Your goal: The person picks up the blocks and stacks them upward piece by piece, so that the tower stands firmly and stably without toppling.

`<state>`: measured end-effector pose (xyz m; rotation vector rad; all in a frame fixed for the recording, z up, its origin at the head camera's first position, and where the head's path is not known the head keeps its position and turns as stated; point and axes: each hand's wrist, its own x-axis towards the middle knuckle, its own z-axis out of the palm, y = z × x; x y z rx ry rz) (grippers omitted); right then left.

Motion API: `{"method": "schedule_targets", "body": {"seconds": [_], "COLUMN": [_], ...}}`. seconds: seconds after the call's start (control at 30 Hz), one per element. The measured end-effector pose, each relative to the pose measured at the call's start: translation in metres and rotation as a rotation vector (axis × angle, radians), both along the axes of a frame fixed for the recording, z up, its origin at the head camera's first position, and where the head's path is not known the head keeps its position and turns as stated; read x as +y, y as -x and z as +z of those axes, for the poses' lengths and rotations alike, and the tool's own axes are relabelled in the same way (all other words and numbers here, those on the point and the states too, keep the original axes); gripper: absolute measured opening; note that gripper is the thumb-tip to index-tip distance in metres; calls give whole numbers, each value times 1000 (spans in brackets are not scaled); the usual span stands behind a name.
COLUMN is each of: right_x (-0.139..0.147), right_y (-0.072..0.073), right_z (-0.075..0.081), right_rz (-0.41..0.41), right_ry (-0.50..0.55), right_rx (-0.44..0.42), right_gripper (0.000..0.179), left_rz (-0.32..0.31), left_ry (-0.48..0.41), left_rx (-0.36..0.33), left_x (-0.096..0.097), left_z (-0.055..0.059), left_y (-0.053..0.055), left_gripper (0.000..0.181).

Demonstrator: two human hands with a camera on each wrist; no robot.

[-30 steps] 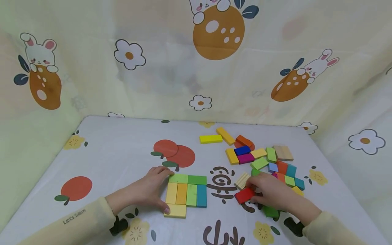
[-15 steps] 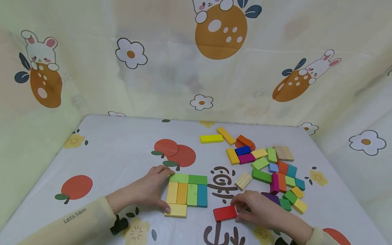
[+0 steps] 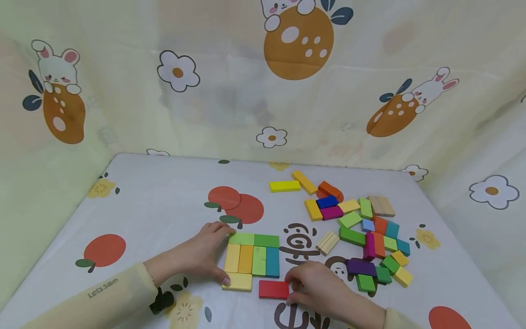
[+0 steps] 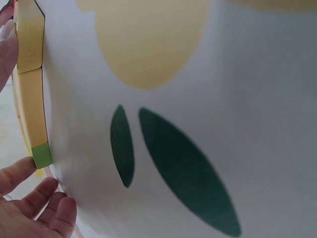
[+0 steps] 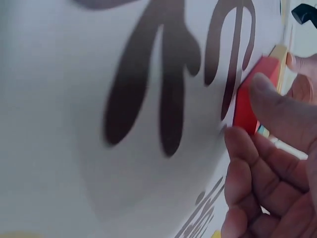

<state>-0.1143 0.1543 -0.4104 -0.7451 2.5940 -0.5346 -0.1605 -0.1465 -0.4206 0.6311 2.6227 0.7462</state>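
Observation:
In the head view, several coloured wooden blocks lie together in a flat arrangement. My left hand (image 3: 201, 250) spans its left side, thumb on the pale yellow block (image 3: 239, 283) at the bottom and index finger by the light green block (image 3: 241, 239) on top. The left wrist view shows that index fingertip at the green block's end (image 4: 42, 156). My right hand (image 3: 320, 285) pinches a red block (image 3: 272, 289) by its right end, thumb across it in the right wrist view. The red block lies to the right of the pale yellow one, with a narrow gap in the head view.
Loose blocks spread over the right side of the table, among them a purple block (image 3: 360, 266) and a green block (image 3: 351, 236). A ridged wooden piece (image 3: 328, 242) lies between them and the arrangement. Behind the table hangs a printed curtain (image 3: 222, 109).
My right hand has brought the red block left from beside the loose pile, turning it level, close to the arrangement. The left hand stays in place.

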Motion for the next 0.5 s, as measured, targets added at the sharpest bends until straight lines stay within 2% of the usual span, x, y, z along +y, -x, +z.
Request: {"method": "schedule_targets", "body": {"seconds": [0.17,0.5], "right_x": [-10,-19], "right_y": [-1,0], "right_z": [0,0], "right_rz": [-32,-54], "right_ry": [-5,-14], "right_rx": [49,74], "right_gripper": [29,28], "left_rz": [-9,-9], "left_ry": [-11,-18], "left_rx": [9,15], "left_x": [-1,-1], "left_z": [-2,-2], "left_y": [0,0], "left_gripper": [108,108]}}
